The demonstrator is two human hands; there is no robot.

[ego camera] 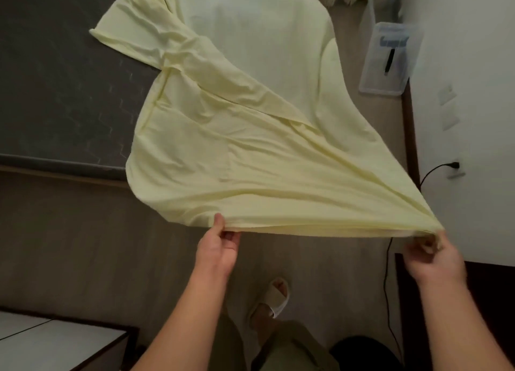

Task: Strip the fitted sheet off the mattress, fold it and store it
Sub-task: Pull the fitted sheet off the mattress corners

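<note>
Cabinet: a white-topped, dark-framed cabinet (55, 340) sits in the near left corner of the view, on the brown wooden floor (97, 231).
Mattress: a dark grey quilted mattress (55, 78) fills the upper left, bare on its left part, its near edge resting on a wooden bed frame.
Sheet: a pale yellow fabric fitted sheet (223, 147) lies with its far part on the right side of the mattress. A creased fold runs diagonally across it. Its near part comes off the bed and hangs taut above the floor between the two hands.
Left hand: the left hand (220, 248) pinches the sheet's near edge, thumb on top and fingers curled underneath.
Foot: a foot in a light slipper (274, 298) stands on the floor below the sheet, between the two forearms.
Cable: a black cable (386, 281) runs down the floor beside the right forearm, and a black plug (454, 166) sits in a wall socket.
Right hand: the right hand (434, 256), blurred, grips the gathered near corner of the sheet, with the fabric bunched in its curled fingers.
Box: a clear plastic storage box (373, 83) stands on the floor by the white wall (473, 120), well beyond the hands. A black-handled tool with a blue head (389, 60) lies inside it.
</note>
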